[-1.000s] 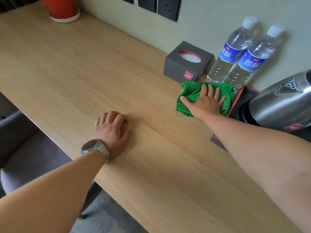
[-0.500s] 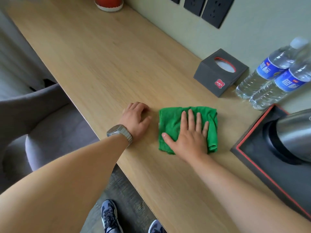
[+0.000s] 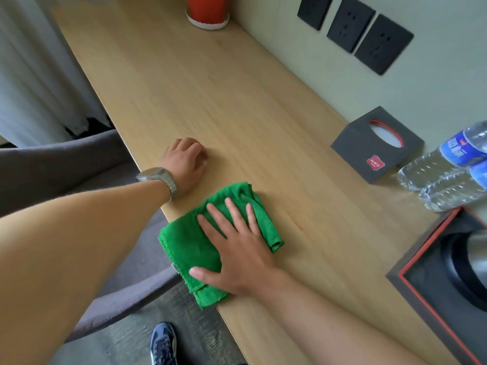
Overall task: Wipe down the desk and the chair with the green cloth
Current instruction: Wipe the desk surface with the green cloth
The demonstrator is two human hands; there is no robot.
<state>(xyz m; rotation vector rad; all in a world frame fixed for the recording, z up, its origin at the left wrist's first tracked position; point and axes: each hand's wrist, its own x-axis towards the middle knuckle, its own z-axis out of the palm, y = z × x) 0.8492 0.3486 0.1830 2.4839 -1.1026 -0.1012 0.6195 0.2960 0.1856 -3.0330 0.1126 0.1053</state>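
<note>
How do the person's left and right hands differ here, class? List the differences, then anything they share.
The right hand lies flat with fingers spread; the left hand has its fingers curled under. The right hand presses on the green cloth; the left hand holds nothing and rests on the bare desk. The left wrist wears a watch; the right wrist is bare. Both rest near the desk's front edge.

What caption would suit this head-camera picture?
Right hand presses the green cloth at the desk's near edge; left hand rests nearby.
</note>
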